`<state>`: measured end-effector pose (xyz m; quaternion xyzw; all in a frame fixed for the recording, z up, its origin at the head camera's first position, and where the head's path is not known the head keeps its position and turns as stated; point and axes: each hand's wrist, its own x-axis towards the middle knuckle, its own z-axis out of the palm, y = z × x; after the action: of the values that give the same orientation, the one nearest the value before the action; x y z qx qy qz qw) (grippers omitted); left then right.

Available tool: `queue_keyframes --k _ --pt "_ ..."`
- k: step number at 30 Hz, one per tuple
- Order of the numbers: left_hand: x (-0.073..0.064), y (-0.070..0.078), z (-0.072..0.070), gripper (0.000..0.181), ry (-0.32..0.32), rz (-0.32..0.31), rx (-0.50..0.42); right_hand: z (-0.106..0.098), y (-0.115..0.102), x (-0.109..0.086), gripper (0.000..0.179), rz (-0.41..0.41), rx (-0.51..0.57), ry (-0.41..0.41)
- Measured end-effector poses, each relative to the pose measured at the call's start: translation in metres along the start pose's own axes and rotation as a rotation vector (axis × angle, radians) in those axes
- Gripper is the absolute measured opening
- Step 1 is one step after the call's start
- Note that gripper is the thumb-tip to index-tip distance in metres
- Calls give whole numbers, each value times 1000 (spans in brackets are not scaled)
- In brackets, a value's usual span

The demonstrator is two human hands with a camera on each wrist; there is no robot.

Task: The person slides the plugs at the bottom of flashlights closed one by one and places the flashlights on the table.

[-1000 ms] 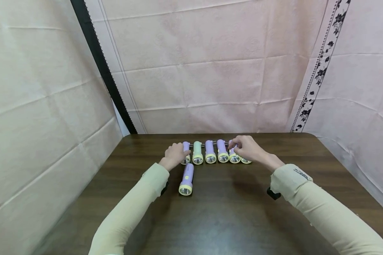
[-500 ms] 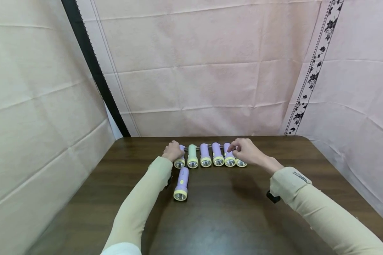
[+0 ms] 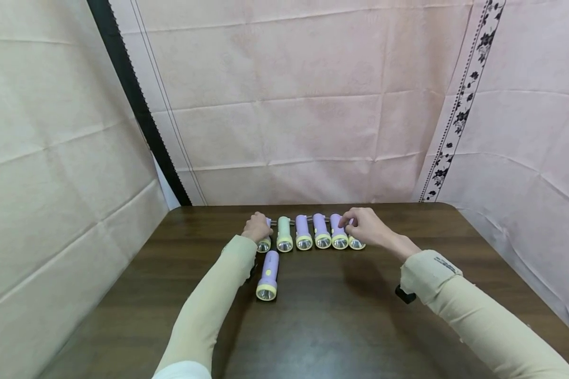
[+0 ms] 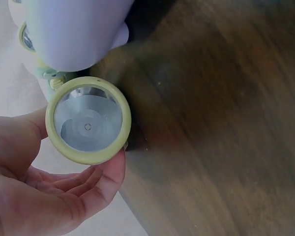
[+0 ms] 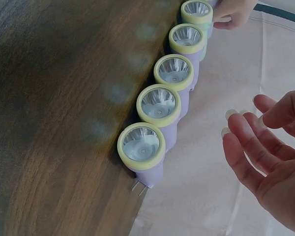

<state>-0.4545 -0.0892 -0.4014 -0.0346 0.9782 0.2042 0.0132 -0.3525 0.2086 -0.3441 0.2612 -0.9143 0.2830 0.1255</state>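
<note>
A row of flashlights with yellow rims lies along the far part of the table, lenses facing me. My left hand (image 3: pixel 257 227) pinches the leftmost one, a purple flashlight (image 3: pixel 264 244), with the thumb on one side and fingers on the other, as the left wrist view shows of its lens (image 4: pixel 88 123). Beside it lies a green flashlight (image 3: pixel 284 231), then several purple ones. My right hand (image 3: pixel 367 226) hovers over the row's right end, partly covering the last flashlight (image 3: pixel 357 243). In the right wrist view its fingers (image 5: pixel 246 142) curl loosely, holding nothing, apart from the flashlights.
A single purple flashlight (image 3: pixel 268 273) lies nearer to me, in front of the row's left end. Thin metal prongs (image 5: pixel 138 188) stick out by the row's end flashlight. The brown wooden table (image 3: pixel 312 326) ends at hanging pale cloth (image 3: pixel 289 131).
My left hand has shifted left and down to the side of the leftmost flashlight and grips it. The right hand stays nearly in place. The head view has turned slightly.
</note>
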Motion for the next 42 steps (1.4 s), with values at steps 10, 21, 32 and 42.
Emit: queue_keyframes --k 10,21,32,42 --pt "-19 -3 -18 50 37 20 -37 3 8 -1 21 -10 -17 2" --pt "-24 2 -34 43 67 50 -55 0 6 2 23 -6 -6 15" --pt "-33 4 -41 37 52 71 -51 7 3 4 23 -4 11 14" --pt "-37 13 -45 35 70 122 -48 4 -1 2 24 5 10 33"
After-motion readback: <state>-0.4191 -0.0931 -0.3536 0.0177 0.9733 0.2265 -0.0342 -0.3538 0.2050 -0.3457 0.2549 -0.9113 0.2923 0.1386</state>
